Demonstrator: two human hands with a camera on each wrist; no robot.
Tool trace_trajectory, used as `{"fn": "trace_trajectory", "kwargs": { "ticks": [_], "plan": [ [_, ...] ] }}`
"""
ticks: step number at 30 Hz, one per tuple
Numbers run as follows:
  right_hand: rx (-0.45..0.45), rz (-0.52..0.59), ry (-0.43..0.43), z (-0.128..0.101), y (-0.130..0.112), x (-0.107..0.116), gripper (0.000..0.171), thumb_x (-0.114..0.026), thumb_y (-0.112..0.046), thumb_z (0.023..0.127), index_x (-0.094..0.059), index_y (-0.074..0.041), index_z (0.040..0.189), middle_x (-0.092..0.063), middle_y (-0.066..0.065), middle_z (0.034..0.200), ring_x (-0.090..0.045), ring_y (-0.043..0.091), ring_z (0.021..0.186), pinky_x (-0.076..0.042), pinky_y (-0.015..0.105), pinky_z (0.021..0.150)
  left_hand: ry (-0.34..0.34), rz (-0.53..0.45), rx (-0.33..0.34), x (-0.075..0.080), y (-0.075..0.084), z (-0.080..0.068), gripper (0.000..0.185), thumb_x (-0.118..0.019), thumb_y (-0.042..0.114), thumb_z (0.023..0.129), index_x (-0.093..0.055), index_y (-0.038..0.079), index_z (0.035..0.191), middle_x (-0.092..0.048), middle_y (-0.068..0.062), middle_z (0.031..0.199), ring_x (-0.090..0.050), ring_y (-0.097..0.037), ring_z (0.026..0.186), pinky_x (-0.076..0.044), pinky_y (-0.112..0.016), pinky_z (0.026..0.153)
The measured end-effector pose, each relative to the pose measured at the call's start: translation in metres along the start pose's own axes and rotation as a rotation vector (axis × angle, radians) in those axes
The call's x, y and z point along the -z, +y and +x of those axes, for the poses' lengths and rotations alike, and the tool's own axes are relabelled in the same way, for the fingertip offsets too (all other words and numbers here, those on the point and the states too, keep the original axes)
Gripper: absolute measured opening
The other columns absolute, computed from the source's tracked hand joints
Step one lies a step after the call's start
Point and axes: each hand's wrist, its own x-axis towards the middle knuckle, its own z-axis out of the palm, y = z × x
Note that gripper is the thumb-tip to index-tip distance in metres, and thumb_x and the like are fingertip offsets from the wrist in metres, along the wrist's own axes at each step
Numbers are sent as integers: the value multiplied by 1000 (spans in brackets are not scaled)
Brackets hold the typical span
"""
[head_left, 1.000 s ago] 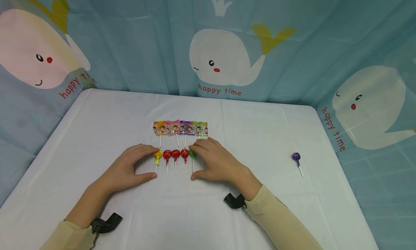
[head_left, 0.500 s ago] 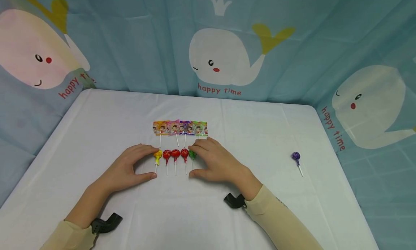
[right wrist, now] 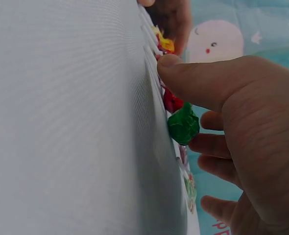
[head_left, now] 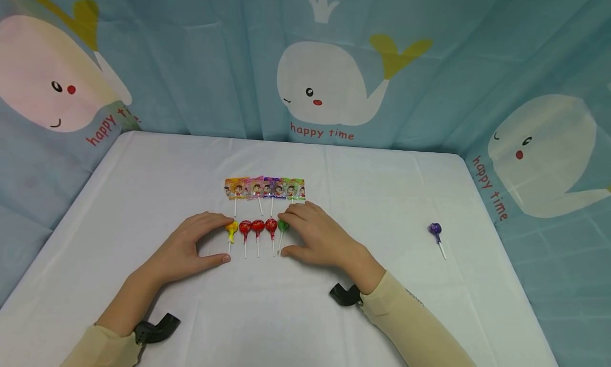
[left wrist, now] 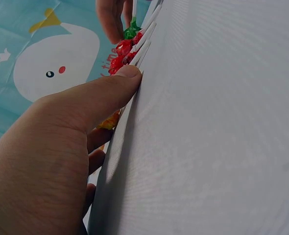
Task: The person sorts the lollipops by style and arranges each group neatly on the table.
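- Head view: on the white bench [head_left: 143, 176] a row of five round lollipops lies with sticks toward the person: a yellow lollipop [head_left: 232, 228], three red lollipops [head_left: 258, 226] and a green lollipop [head_left: 283, 226]. The left hand [head_left: 186, 247] rests on the bench just left of the row, fingers loosely bent, fingertips at the yellow one. The right hand [head_left: 317, 237] brackets the other end, fingertips at the green one, thumb by its stick. Neither hand grips anything. Behind the row lies a line of flat packeted lollipops [head_left: 264, 188]. A purple lollipop [head_left: 435, 229] lies well apart to the right.
- Left wrist view: the left hand's thumb [left wrist: 100, 98] presses the bench beside the white sticks [left wrist: 145, 41].
- Right wrist view: the right hand's thumb [right wrist: 203, 81] lies by the sticks; the green lollipop [right wrist: 183, 124] sits between thumb and fingers, not pinched.
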Motion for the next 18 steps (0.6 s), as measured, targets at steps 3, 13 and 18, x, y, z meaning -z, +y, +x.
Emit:
{"fn": "trace_trajectory", "kwargs": {
  "ticks": [3, 13, 18],
  "plan": [
    [-2, 0, 1, 0, 1, 0, 74, -84, -48, 96, -61, -5, 151, -62, 10, 149, -53, 28, 144, -32, 50, 129, 3, 0, -3, 0, -1, 0, 81, -99, 41, 80, -64, 28, 152, -66, 6, 147, -56, -21, 138, -43, -57, 116],
    [-3, -5, 11, -1, 2, 4, 76, -86, -47, 94, -61, -4, 151, -61, 11, 149, -53, 28, 143, -33, 53, 128, 0, 0, -2, -1, -1, 0, 80, -98, 41, 80, -64, 28, 152, -66, 7, 147, -56, -21, 138, -43, -58, 115],
    [-11, -13, -8, -2, 4, 6, 78, -85, -49, 94, -59, -5, 153, -60, 10, 151, -52, 27, 144, -33, 53, 128, -2, -2, 10, -1, -1, -1, 80, -98, 42, 81, -64, 28, 152, -65, 4, 149, -54, -25, 141, -41, -58, 118]
  ]
}}
